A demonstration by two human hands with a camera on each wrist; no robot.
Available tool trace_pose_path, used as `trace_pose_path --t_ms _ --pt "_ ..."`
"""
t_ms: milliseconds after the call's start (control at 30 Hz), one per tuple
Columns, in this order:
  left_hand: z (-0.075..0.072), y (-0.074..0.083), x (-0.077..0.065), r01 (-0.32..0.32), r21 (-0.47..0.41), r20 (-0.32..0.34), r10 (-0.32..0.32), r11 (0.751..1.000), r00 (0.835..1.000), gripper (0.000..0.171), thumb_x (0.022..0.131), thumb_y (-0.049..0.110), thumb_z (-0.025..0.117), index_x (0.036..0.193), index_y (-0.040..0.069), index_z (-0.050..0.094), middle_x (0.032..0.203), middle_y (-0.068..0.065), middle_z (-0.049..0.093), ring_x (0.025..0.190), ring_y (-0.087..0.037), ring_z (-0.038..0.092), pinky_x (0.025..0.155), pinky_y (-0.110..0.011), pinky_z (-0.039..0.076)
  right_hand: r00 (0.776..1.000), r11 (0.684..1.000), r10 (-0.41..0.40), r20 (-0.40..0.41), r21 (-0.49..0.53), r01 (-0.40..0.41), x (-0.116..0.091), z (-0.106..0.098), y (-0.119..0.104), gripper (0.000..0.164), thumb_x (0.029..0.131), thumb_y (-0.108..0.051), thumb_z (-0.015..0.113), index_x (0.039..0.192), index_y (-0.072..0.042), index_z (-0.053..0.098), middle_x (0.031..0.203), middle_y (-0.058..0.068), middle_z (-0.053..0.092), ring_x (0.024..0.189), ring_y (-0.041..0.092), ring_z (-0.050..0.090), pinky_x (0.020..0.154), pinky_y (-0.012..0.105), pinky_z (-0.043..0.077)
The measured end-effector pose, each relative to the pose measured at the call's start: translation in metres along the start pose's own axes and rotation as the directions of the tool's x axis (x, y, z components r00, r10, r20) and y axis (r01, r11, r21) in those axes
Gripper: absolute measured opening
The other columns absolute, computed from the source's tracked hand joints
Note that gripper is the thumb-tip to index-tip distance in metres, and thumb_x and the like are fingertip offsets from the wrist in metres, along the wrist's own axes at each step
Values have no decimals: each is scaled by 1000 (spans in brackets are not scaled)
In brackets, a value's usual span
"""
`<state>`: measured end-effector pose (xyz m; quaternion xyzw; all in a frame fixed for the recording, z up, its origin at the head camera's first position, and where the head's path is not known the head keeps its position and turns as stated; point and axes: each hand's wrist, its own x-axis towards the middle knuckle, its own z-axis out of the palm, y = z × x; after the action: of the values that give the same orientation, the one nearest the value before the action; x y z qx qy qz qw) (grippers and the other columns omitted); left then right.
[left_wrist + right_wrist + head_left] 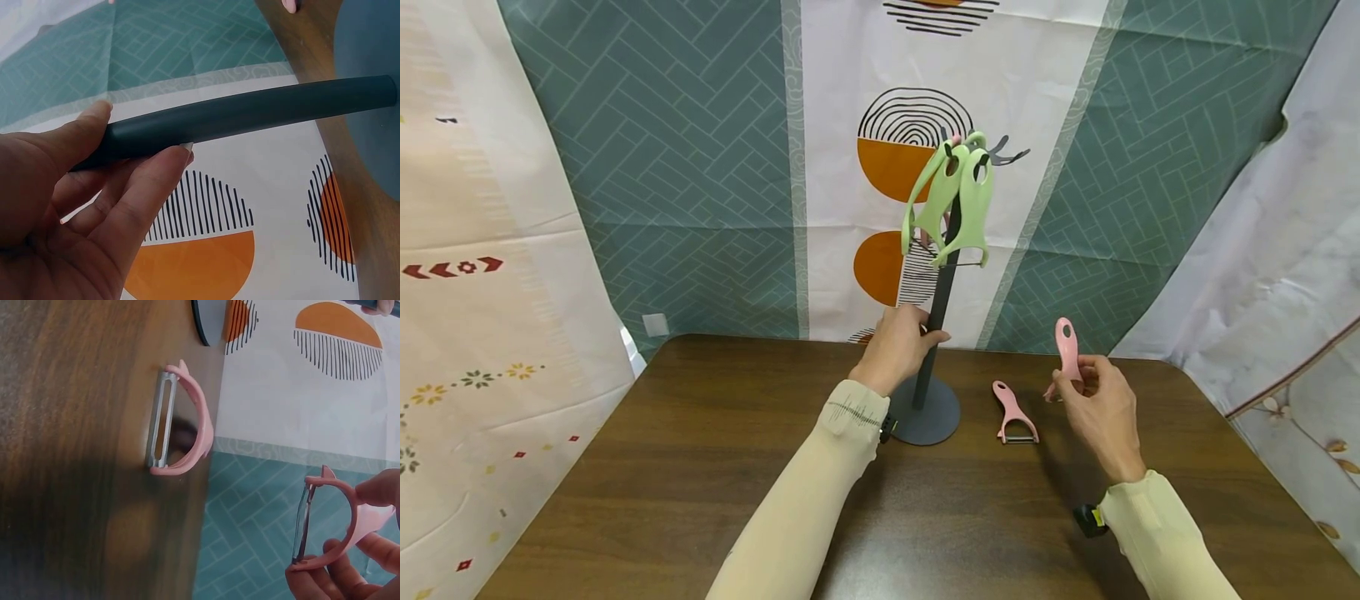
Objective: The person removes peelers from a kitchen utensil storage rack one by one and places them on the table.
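Observation:
My left hand (895,346) grips the dark upright post of a stand (942,292); in the left wrist view the thumb and fingers (150,181) wrap around that post. Several light green peelers (976,204) hang from hooks at the stand's top, with a bit of pink showing behind them. My right hand (1101,408) holds a pink peeler (1067,350) above the table, handle end up. The right wrist view shows thumb and fingers pinching the held peeler (350,519) near its blade end. A second pink peeler (1011,412) lies on the table between the stand and my right hand.
The stand's round grey base (936,421) rests on the brown wooden table (700,467) near its back edge. A patterned cloth (700,167) hangs right behind the table. Pale cloths hang at the left (497,333) and right (1285,275) sides.

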<state>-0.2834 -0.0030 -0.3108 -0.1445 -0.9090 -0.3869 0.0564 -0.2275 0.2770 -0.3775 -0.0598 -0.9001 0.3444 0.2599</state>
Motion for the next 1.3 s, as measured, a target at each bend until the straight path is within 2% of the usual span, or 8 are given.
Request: trace_pose_path --t_ms 100,167,433,700,967,1300 --pt "0 0 0 3 -5 4 -3 1000 1000 24 96 29 73 92 6 76 72 -4 67 59 -14 54 51 -24 41 1000 1000 6 1 -5 -6 -1 0 3 35 98 -34 67 119 -6 65 108 13 72 86 5 59 76 20 43" --pt "0 0 0 4 -8 6 -4 1000 1000 24 96 29 72 92 6 76 72 -4 68 59 -14 55 51 -24 41 1000 1000 6 2 -8 -6 -1 -1 4 35 98 -34 67 119 -6 65 109 13 72 86 4 58 75 19 43" --pt "-1 0 0 7 -10 13 -6 1000 1000 24 96 30 72 93 6 76 75 -5 69 61 -15 57 52 -24 42 1000 1000 -12 13 -22 12 -3 2 9 37 98 -30 66 121 -2 64 105 18 70 95 28 64 75 23 42" --pt "-1 -1 0 10 -12 14 -10 1000 1000 25 97 30 72 92 6 76 73 -4 67 58 -14 54 51 -24 40 1000 998 -5 29 -61 7 -5 4 13 36 97 -31 68 120 -4 65 100 15 71 87 20 58 72 25 40" --pt "-1 0 -1 6 -10 12 -5 1000 1000 25 97 29 72 93 5 76 73 -4 67 59 -14 55 51 -23 40 998 998 12 65 -65 -7 -7 4 17 37 96 -29 67 122 -2 64 105 20 70 92 28 61 74 35 41" --pt "-1 0 0 4 -1 9 -4 1000 1000 25 97 30 72 93 6 76 75 -5 68 60 -15 57 52 -24 42 993 996 29 115 -88 -19 -7 2 21 41 98 -31 65 125 -1 62 110 22 69 96 33 65 75 35 45"
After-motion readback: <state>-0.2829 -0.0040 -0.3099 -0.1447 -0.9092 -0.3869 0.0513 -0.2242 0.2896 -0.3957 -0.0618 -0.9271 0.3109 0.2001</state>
